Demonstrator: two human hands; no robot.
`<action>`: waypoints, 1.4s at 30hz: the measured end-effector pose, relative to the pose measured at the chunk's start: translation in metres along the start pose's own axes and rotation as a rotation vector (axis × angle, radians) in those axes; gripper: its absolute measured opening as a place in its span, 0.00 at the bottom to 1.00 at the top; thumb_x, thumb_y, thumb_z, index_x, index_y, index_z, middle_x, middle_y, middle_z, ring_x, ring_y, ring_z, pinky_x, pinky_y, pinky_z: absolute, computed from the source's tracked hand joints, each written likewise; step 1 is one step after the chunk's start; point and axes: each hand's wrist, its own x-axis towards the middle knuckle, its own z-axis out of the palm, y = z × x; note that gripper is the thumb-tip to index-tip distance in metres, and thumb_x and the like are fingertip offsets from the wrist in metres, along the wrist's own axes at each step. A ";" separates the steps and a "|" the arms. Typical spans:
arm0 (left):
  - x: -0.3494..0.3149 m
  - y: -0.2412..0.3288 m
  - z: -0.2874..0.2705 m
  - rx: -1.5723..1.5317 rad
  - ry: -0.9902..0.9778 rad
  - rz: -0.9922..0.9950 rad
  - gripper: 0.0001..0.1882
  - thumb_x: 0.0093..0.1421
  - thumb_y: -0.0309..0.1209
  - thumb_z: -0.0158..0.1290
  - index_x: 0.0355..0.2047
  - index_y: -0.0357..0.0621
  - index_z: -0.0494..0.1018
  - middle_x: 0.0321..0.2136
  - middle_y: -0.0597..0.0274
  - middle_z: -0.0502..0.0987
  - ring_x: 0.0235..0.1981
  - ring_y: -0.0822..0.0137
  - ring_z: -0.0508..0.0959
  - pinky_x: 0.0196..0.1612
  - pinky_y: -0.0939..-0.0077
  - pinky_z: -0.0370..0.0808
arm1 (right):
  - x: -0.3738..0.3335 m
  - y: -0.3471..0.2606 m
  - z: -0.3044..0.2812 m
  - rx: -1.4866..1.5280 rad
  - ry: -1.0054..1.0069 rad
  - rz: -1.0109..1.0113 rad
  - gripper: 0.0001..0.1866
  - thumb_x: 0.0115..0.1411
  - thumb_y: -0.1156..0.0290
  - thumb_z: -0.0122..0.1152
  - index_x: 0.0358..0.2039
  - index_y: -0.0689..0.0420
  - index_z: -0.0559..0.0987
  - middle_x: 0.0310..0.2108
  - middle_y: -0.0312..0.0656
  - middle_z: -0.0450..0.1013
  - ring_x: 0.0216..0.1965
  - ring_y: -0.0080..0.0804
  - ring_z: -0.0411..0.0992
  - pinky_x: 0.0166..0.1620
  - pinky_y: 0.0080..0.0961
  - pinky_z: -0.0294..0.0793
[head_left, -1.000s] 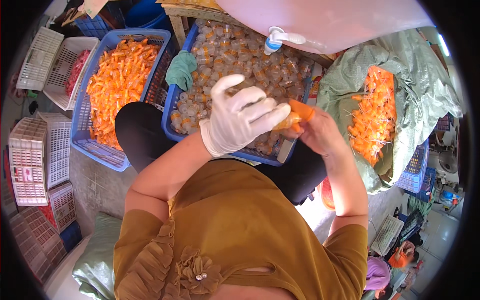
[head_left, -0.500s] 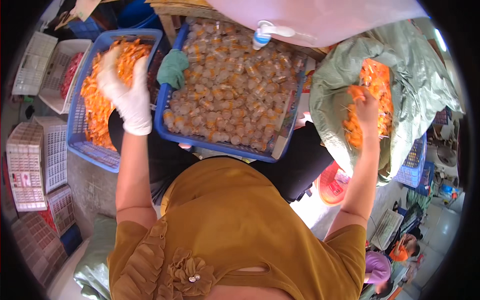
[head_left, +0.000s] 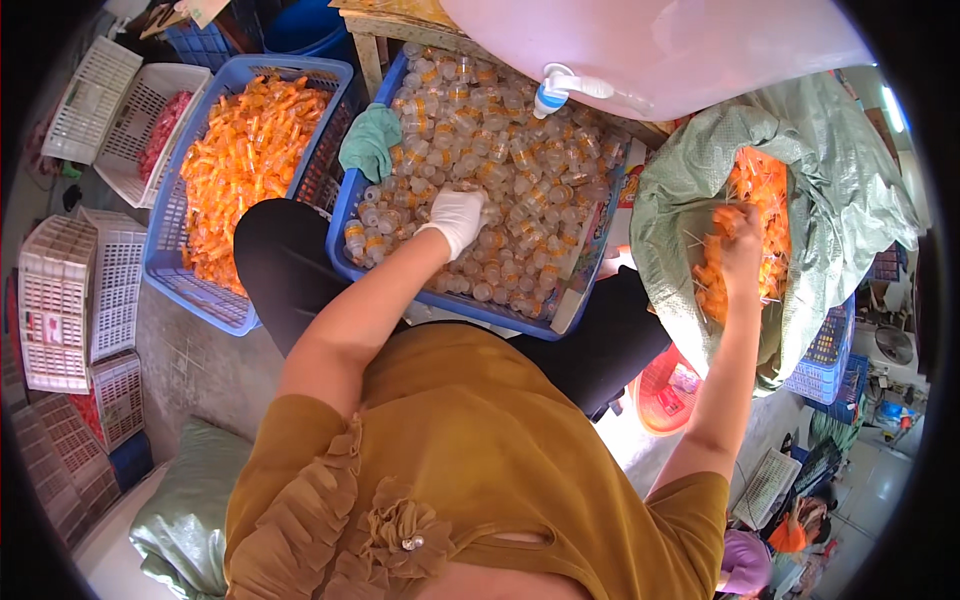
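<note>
Clear plastic bottles (head_left: 520, 200) with orange bands, small and loosely piled, fill a blue tray (head_left: 440, 298) in front of the person, between the knees (head_left: 280, 255). The gloved left hand (head_left: 458, 218) reaches down among these bottles, its back uppermost; its fingertips are hidden, so I cannot tell how far open it is or whether it has hold of one.

To the right, the bare right hand (head_left: 741, 240) is inside the mouth of a pale green sack (head_left: 680, 190), over a heap of orange pieces (head_left: 765, 195) with thin white sticks among them. Its fingers bend toward an orange bit at their tips (blur there leaves it unclear whether that bit is gripped or merely touched).

A green cloth (head_left: 370, 142) hangs over the tray's left edge. Further left, a blue basket (head_left: 205, 292) holds a bright heap of orange items (head_left: 245, 150), with white crates (head_left: 60, 310) beyond it on the floor (head_left: 190, 370). Above the tray's far side juts a white tap (head_left: 560, 90) on a big pale container (head_left: 690, 50). A red basket (head_left: 665, 390) stands below the sack; at lower right is a co-worker in purple (head_left: 745, 562).
</note>
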 end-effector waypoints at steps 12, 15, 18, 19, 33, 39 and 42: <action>-0.031 0.056 -0.114 -1.243 0.253 0.143 0.24 0.59 0.22 0.54 0.56 0.39 0.63 0.46 0.59 0.72 0.41 0.69 0.77 0.48 0.77 0.73 | 0.017 -0.173 -0.001 1.021 -0.035 0.120 0.14 0.61 0.78 0.58 0.48 0.59 0.75 0.40 0.36 0.76 0.41 0.22 0.74 0.44 0.20 0.74; -0.022 0.056 -0.107 -1.387 0.246 0.219 0.23 0.60 0.21 0.54 0.56 0.39 0.65 0.45 0.59 0.74 0.42 0.69 0.77 0.49 0.77 0.72 | 0.038 -0.232 0.009 1.214 -0.078 -0.052 0.15 0.57 0.79 0.62 0.46 0.59 0.76 0.39 0.36 0.77 0.41 0.22 0.73 0.46 0.21 0.73; -0.027 0.062 -0.108 -1.508 0.238 0.236 0.23 0.60 0.22 0.54 0.56 0.38 0.65 0.45 0.57 0.75 0.42 0.69 0.77 0.48 0.77 0.73 | 0.062 -0.267 -0.002 1.137 -0.063 -0.136 0.14 0.54 0.77 0.67 0.43 0.59 0.79 0.38 0.35 0.77 0.41 0.20 0.72 0.48 0.21 0.71; -0.026 0.064 -0.105 -1.537 0.231 0.238 0.25 0.60 0.22 0.54 0.58 0.38 0.63 0.46 0.57 0.75 0.42 0.68 0.77 0.49 0.77 0.73 | 0.071 -0.273 -0.005 1.049 -0.001 -0.204 0.14 0.54 0.76 0.67 0.42 0.58 0.79 0.38 0.35 0.78 0.40 0.20 0.72 0.48 0.20 0.70; -0.017 0.065 -0.100 -1.466 0.318 0.164 0.28 0.59 0.17 0.53 0.59 0.36 0.60 0.49 0.54 0.72 0.48 0.69 0.74 0.53 0.77 0.73 | 0.093 -0.266 0.043 1.232 -0.074 -0.013 0.14 0.57 0.75 0.65 0.44 0.62 0.79 0.38 0.38 0.78 0.42 0.22 0.74 0.49 0.20 0.71; -0.016 0.067 -0.098 -1.471 0.303 0.155 0.27 0.59 0.17 0.53 0.59 0.37 0.60 0.48 0.55 0.73 0.48 0.70 0.74 0.53 0.78 0.73 | 0.090 -0.262 0.050 1.264 -0.094 0.066 0.14 0.58 0.75 0.64 0.45 0.63 0.78 0.38 0.38 0.78 0.42 0.22 0.74 0.50 0.19 0.71; -0.017 0.066 -0.099 -1.457 0.305 0.142 0.27 0.59 0.18 0.54 0.59 0.37 0.61 0.48 0.55 0.73 0.48 0.71 0.74 0.52 0.79 0.73 | 0.089 -0.263 0.049 1.278 -0.101 0.052 0.14 0.57 0.76 0.64 0.45 0.63 0.78 0.39 0.38 0.78 0.42 0.22 0.73 0.50 0.20 0.70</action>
